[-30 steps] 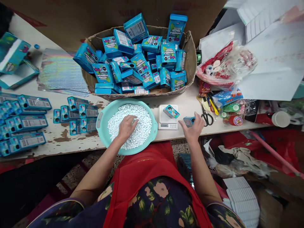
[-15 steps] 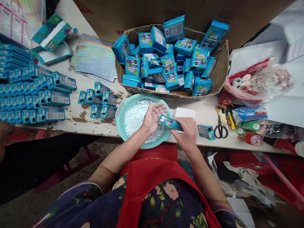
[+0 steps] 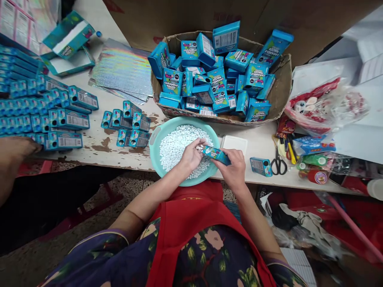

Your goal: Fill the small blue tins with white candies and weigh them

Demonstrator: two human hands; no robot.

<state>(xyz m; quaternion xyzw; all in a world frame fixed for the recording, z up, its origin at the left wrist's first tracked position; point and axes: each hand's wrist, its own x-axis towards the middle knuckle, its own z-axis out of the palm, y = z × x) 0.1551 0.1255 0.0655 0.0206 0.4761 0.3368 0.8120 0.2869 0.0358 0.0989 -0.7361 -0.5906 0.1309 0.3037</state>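
Over the green basin (image 3: 154, 153) of white candies (image 3: 173, 148), my left hand (image 3: 192, 154) is cupped with its fingers curled round a few white candies. My right hand (image 3: 235, 167) grips a small blue box (image 3: 220, 156) from its right side, tilted toward my left hand. The end of the box nearest my left fingers looks open. Behind the basin stands a cardboard carton (image 3: 285, 91) heaped with blue boxes (image 3: 172, 81). A white lid or tray (image 3: 236, 142) lies just behind my right hand.
One blue box (image 3: 261, 166) stands at the right beside black scissors (image 3: 279, 166). Several blue boxes (image 3: 140, 121) stand left of the basin, with many more in rows (image 3: 73, 118) farther left. Another person's hand (image 3: 18, 149) is by those rows. Bagged items (image 3: 326, 105) lie at the right.
My left hand has gone from spread fingers to curled ones, now with white candies in it. The other person's hand at the left has reached up to the rows. The view has shifted slightly.
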